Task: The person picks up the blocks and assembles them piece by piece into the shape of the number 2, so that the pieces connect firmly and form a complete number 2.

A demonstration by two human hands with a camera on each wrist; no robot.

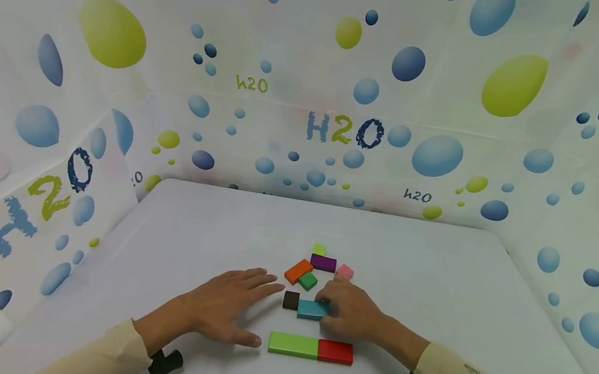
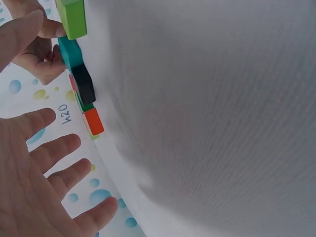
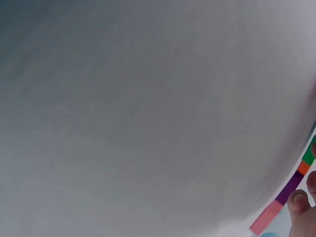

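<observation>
The right hand [image 1: 352, 311] pinches the right end of a teal block [image 1: 311, 310], whose left end stands beside a small black block [image 1: 291, 300]. Left of the black block, the left hand [image 1: 227, 304] is held with fingers spread and nothing in it. Nearer the person, a light green block [image 1: 293, 345] and a red block [image 1: 335, 352] lie end to end in a row. In the left wrist view the left hand [image 2: 39, 173] shows its palm and spread fingers, with the teal block [image 2: 70, 52] and black block [image 2: 83, 85] beyond.
Behind the teal block lie an orange block [image 1: 298, 271], a green block [image 1: 308, 281], a purple block [image 1: 323, 263], a pink block [image 1: 345, 271] and a small lime block [image 1: 319, 249]. A patterned sheet [image 1: 299, 89] hangs behind the white table [image 1: 207, 226].
</observation>
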